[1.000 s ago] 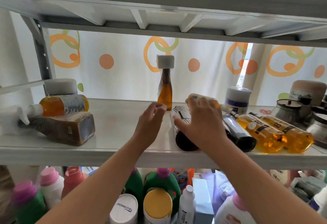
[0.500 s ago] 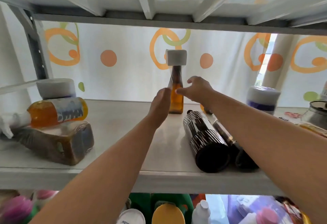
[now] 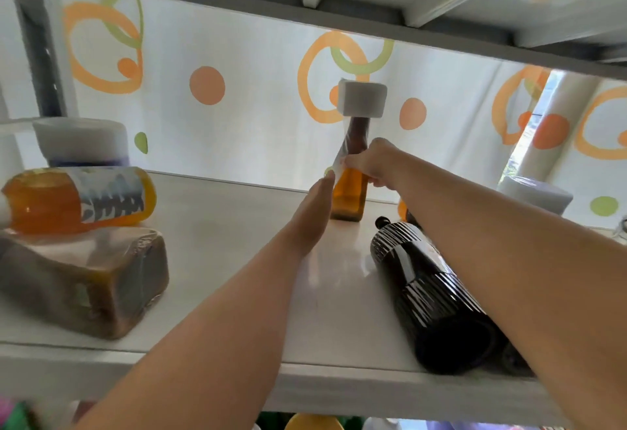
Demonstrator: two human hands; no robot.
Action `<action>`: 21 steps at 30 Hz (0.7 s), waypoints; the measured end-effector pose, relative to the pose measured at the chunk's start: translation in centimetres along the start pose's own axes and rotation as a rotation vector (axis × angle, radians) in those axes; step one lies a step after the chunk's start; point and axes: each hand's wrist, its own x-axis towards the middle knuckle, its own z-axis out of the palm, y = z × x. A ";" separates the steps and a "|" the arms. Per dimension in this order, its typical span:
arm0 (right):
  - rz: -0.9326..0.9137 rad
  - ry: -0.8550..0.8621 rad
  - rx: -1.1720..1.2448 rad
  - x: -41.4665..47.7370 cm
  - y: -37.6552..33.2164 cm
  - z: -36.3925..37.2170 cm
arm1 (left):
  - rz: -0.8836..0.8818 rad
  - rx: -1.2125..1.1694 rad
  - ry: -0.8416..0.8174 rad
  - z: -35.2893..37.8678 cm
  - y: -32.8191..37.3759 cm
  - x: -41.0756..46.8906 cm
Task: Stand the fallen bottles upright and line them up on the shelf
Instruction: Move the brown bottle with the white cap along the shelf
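Upright amber bottle (image 3: 349, 188); black striped bottle (image 3: 427, 290) fallen.

- Both bare forearms reached forward and upward from the lower edge of the view, converging toward the middle.
- The left hand (image 3: 310, 217) was held flat and on edge, fingers straight and pressed together, fingertips pointing away from the camera, nothing gripped in it.
- The right hand (image 3: 368, 166) was extended farther, knuckles up, fingers curled and pinched shut around the amber bottle (image 3: 349, 192) at its narrowing shoulder.
- The right forearm crossed in from the lower right, above the left fingertips.
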 end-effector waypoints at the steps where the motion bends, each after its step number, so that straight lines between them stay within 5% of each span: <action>1: -0.012 0.013 -0.030 0.2 -0.1 0.3 | 0.007 -0.006 -0.011 0.0 0.1 -0.2; 9: 0.053 0.028 -0.050 0.0 -0.2 1.2 | 0.037 0.062 -0.062 -0.4 -0.7 0.5; 21: -0.036 -0.050 -0.061 -2.9 -0.9 0.1 | 0.001 0.413 0.124 -1.8 -0.9 0.0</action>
